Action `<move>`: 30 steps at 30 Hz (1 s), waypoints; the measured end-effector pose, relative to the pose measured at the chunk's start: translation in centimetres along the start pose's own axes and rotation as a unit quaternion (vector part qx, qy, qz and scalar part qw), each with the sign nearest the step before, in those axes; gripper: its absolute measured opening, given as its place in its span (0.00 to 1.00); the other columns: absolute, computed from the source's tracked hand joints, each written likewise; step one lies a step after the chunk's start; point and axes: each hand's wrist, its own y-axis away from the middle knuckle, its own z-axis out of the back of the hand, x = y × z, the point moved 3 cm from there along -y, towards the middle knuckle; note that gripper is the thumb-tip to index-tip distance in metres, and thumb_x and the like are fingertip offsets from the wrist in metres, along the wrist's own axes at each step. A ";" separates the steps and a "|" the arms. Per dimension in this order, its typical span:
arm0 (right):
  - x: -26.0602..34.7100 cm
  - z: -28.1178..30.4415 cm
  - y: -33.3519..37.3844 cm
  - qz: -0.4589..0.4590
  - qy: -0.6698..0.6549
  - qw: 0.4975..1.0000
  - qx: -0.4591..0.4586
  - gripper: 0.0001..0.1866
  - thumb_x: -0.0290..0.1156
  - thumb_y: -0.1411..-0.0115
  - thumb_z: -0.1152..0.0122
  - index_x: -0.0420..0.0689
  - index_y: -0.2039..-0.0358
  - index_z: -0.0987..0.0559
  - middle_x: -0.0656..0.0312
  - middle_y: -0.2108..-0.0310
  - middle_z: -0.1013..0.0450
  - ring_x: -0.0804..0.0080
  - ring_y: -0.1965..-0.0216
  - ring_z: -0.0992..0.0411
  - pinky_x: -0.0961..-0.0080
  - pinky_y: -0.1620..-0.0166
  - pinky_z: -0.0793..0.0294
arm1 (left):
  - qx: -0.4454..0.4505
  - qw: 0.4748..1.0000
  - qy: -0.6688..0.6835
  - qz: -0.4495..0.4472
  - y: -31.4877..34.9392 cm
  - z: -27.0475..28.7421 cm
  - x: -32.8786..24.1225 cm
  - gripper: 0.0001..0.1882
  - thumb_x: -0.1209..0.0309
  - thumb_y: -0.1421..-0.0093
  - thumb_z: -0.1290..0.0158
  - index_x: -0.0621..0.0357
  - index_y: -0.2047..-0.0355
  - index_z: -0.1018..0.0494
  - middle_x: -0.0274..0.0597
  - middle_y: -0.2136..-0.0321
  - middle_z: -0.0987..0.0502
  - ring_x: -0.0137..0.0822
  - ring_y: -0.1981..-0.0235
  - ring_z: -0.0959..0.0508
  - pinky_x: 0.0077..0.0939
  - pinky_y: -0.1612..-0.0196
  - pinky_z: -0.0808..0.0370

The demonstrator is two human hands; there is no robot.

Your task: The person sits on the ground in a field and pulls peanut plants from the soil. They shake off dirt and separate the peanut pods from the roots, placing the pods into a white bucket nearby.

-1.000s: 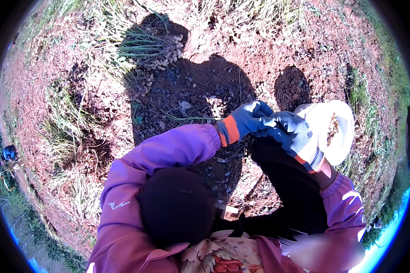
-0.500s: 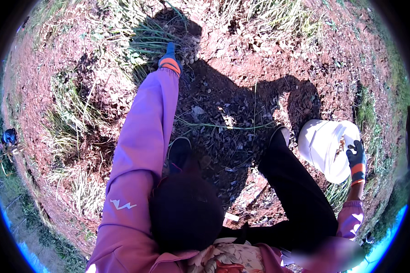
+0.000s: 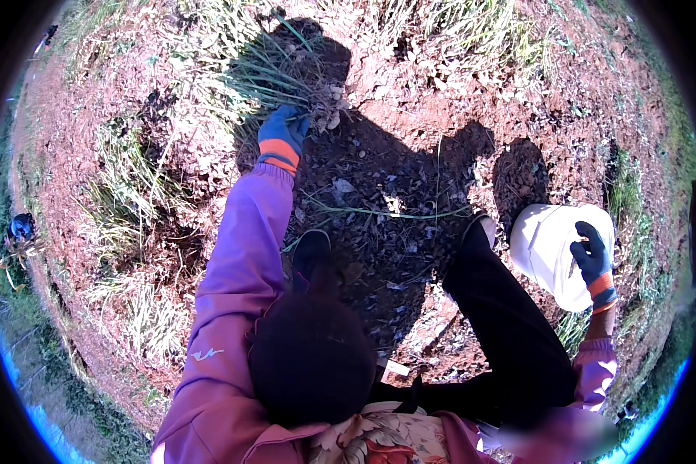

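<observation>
In the head view, the left hand, in a blue glove with an orange cuff, is stretched far forward and is clenched around the base of a clump of uprooted plants, where pale pods and roots are bunched against the red soil. Green stalks are fanned out up and to the left of that grip. Grass tufts are crowded along the left side, while open, leaf-strewn ground in shadow is left between the outstretched arm and the black-trousered leg. A loose green stem is laid across that open patch. Out at the right rim, the white bucket is seen tilted on the dirt, and its far edge is gripped by the right hand, fingers curled over the rim.

Against half a second ago, the left arm is pushed further into the clump, and the right hand is shifted from beside the bucket onto its rim.
</observation>
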 end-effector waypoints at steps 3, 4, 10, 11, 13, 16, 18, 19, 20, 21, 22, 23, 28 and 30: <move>-1.0 -0.5 0.0 -0.005 -0.037 0.999 0.027 0.23 0.24 0.51 0.43 0.44 0.52 0.32 0.63 0.57 0.33 0.79 0.69 0.34 0.81 0.64 0.31 | 0.009 0.999 0.045 -0.009 4.2 4.0 -0.6 0.08 0.68 0.45 0.52 0.56 0.66 0.30 0.39 0.68 0.26 0.40 0.63 0.27 0.37 0.61 0.29; -1.2 -0.7 0.1 -0.002 -0.049 0.998 0.035 0.23 0.24 0.51 0.43 0.44 0.52 0.32 0.64 0.58 0.33 0.79 0.69 0.34 0.81 0.64 0.31 | 0.000 0.998 0.066 -0.012 4.8 5.6 -0.3 0.10 0.66 0.45 0.51 0.57 0.64 0.30 0.39 0.66 0.26 0.40 0.62 0.28 0.36 0.60 0.30; 2.1 -2.1 0.6 -0.077 -0.103 0.987 0.095 0.22 0.27 0.50 0.43 0.45 0.52 0.32 0.65 0.62 0.33 0.82 0.71 0.35 0.84 0.70 0.33 | -0.104 0.991 0.024 -0.086 4.6 11.3 2.4 0.19 0.61 0.44 0.50 0.52 0.54 0.34 0.37 0.58 0.30 0.36 0.57 0.32 0.30 0.59 0.33; 1.9 -2.1 0.6 -0.058 -0.107 0.988 0.097 0.21 0.27 0.49 0.43 0.45 0.53 0.32 0.65 0.63 0.34 0.82 0.72 0.35 0.85 0.71 0.34 | -0.091 0.990 -0.030 -0.108 4.7 10.9 2.9 0.24 0.61 0.46 0.46 0.57 0.52 0.36 0.39 0.57 0.31 0.34 0.58 0.32 0.28 0.59 0.33; 1.9 -2.2 0.5 -0.060 -0.118 0.986 0.101 0.21 0.27 0.49 0.43 0.45 0.53 0.32 0.65 0.63 0.34 0.82 0.72 0.36 0.85 0.72 0.34 | -0.127 0.960 -0.175 -0.180 3.8 9.8 3.7 0.30 0.59 0.52 0.41 0.62 0.52 0.37 0.41 0.58 0.31 0.33 0.59 0.32 0.28 0.59 0.34; 1.7 -2.5 0.6 -0.071 -0.127 0.983 0.109 0.20 0.26 0.49 0.43 0.44 0.53 0.31 0.65 0.64 0.34 0.82 0.73 0.36 0.84 0.72 0.34 | -0.203 0.873 -0.369 -0.245 2.7 6.6 3.7 0.43 0.55 0.63 0.34 0.71 0.53 0.39 0.46 0.59 0.30 0.34 0.59 0.31 0.28 0.56 0.34; 1.7 -2.7 0.7 -0.072 -0.133 0.982 0.114 0.20 0.26 0.49 0.44 0.44 0.53 0.31 0.65 0.64 0.34 0.82 0.73 0.35 0.84 0.72 0.34 | -0.241 0.829 -0.442 -0.242 1.0 4.9 3.4 0.46 0.53 0.65 0.33 0.71 0.53 0.40 0.48 0.60 0.30 0.37 0.57 0.31 0.29 0.54 0.35; 1.3 -2.9 1.1 -0.079 -0.138 0.981 0.112 0.20 0.26 0.49 0.44 0.44 0.53 0.31 0.65 0.64 0.34 0.82 0.73 0.35 0.84 0.72 0.34 | -0.259 0.826 -0.463 -0.189 0.5 3.2 3.8 0.46 0.51 0.64 0.34 0.71 0.52 0.39 0.49 0.59 0.30 0.38 0.56 0.31 0.30 0.54 0.35; 0.9 -2.9 1.7 -0.087 -0.145 0.980 0.108 0.20 0.26 0.49 0.44 0.44 0.53 0.31 0.65 0.64 0.34 0.82 0.73 0.35 0.84 0.72 0.34 | -0.275 0.819 -0.484 -0.138 0.0 1.4 4.2 0.46 0.50 0.63 0.35 0.70 0.52 0.39 0.50 0.58 0.30 0.39 0.55 0.31 0.31 0.54 0.34; 0.5 -2.9 2.5 -0.100 -0.143 0.979 0.104 0.20 0.26 0.49 0.44 0.44 0.53 0.31 0.65 0.64 0.33 0.82 0.73 0.35 0.84 0.72 0.34 | -0.286 0.810 -0.506 -0.085 -0.5 -0.6 4.7 0.46 0.48 0.63 0.36 0.70 0.51 0.39 0.51 0.58 0.29 0.40 0.54 0.31 0.32 0.54 0.34; 0.7 -2.8 2.6 -0.101 -0.138 0.979 0.106 0.20 0.26 0.48 0.44 0.44 0.53 0.31 0.65 0.64 0.33 0.82 0.73 0.35 0.84 0.72 0.34 | -0.310 0.794 -0.521 -0.044 -2.4 -0.3 5.0 0.46 0.49 0.65 0.36 0.67 0.51 0.39 0.50 0.58 0.29 0.42 0.55 0.30 0.34 0.54 0.34; 1.6 -2.8 2.0 -0.089 -0.131 0.981 0.116 0.20 0.26 0.48 0.44 0.44 0.53 0.31 0.65 0.64 0.33 0.81 0.73 0.35 0.84 0.72 0.34 | -0.336 0.796 -0.504 -0.023 -5.6 2.7 5.0 0.46 0.50 0.67 0.35 0.65 0.51 0.39 0.50 0.58 0.29 0.43 0.56 0.30 0.36 0.55 0.33; 1.4 -2.9 1.2 -0.066 -0.130 0.982 0.122 0.20 0.26 0.48 0.44 0.43 0.53 0.31 0.65 0.65 0.33 0.82 0.72 0.34 0.84 0.73 0.34 | -0.193 0.924 -0.326 -0.055 -9.5 9.5 6.6 0.25 0.59 0.60 0.38 0.57 0.62 0.30 0.42 0.67 0.25 0.41 0.67 0.25 0.33 0.65 0.29; 1.5 -2.9 1.5 -0.063 -0.133 0.982 0.118 0.20 0.27 0.48 0.44 0.43 0.53 0.31 0.65 0.65 0.33 0.82 0.72 0.34 0.84 0.72 0.33 | -0.134 0.975 -0.180 -0.002 -3.5 7.6 5.1 0.16 0.63 0.55 0.42 0.56 0.66 0.27 0.40 0.70 0.24 0.39 0.70 0.24 0.31 0.68 0.28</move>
